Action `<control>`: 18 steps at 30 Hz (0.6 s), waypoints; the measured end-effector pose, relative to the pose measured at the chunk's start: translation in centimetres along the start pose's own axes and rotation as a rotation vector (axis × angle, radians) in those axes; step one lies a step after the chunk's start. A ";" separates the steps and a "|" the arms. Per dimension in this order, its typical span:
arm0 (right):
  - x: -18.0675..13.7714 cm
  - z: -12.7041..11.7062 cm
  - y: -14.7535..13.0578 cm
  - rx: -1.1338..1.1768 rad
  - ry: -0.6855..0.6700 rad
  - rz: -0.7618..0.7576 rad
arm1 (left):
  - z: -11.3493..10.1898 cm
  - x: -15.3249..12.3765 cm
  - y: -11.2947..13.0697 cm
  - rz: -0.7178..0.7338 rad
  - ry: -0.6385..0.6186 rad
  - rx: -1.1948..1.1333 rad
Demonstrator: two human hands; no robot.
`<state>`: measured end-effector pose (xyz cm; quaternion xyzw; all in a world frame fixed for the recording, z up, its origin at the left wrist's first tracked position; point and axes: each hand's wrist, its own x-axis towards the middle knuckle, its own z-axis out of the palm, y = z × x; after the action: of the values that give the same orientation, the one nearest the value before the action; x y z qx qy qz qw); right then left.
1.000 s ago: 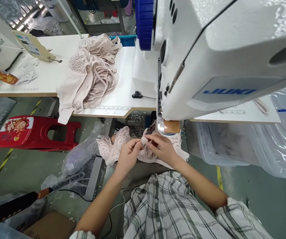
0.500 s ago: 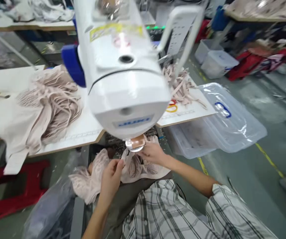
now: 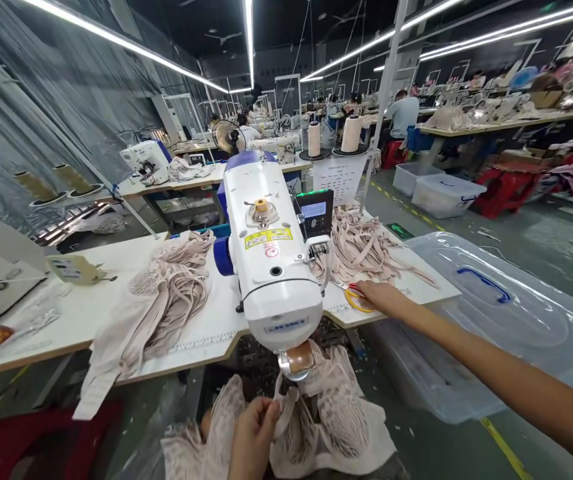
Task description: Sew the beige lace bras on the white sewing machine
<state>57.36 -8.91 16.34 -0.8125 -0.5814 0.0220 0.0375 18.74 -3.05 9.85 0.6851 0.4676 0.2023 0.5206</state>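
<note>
My left hand (image 3: 255, 430), closed in a pinch, holds the strap of a pale pink lace bra (image 3: 341, 420) just below the sewing machine head (image 3: 279, 287). The bra hangs in front of the machine, with its upper part under the round metal and brown fitting at the machine's end. On the table to the right, my right hand (image 3: 376, 297) has its fingers closed on the red handle of a pair of scissors (image 3: 359, 301). The yellow handle loop shows below the fingers; the blades are mostly hidden.
Pink straps (image 3: 361, 247) lie heaped behind the scissors, and a pile of pink bra pieces (image 3: 171, 293) overhangs the left table edge. A lidded clear plastic box (image 3: 531, 313) stands to the right. A red stool (image 3: 66, 433) is at lower left.
My right hand has left the bra under the machine and moved right and forward to the scissors. My left hand stays on the bra. The view has tilted up.
</note>
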 end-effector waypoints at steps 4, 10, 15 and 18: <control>-7.7 2.1 -2.6 0.215 0.015 0.029 | -1.0 0.0 2.4 0.012 0.035 -0.047; -16.6 4.3 -10.7 0.616 -0.021 -0.182 | -1.1 0.3 1.1 -0.165 -0.099 -0.187; -16.6 6.2 -14.9 0.581 0.073 -0.318 | -1.5 -0.7 1.7 -0.207 -0.208 -0.369; -15.1 6.7 -15.6 0.553 0.128 -0.345 | -1.6 -0.8 2.4 -0.193 -0.231 -0.386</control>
<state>37.22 -17.97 10.85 -0.6607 -0.6789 0.1213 0.2963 18.09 -2.96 12.77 0.5437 0.4210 0.1572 0.7088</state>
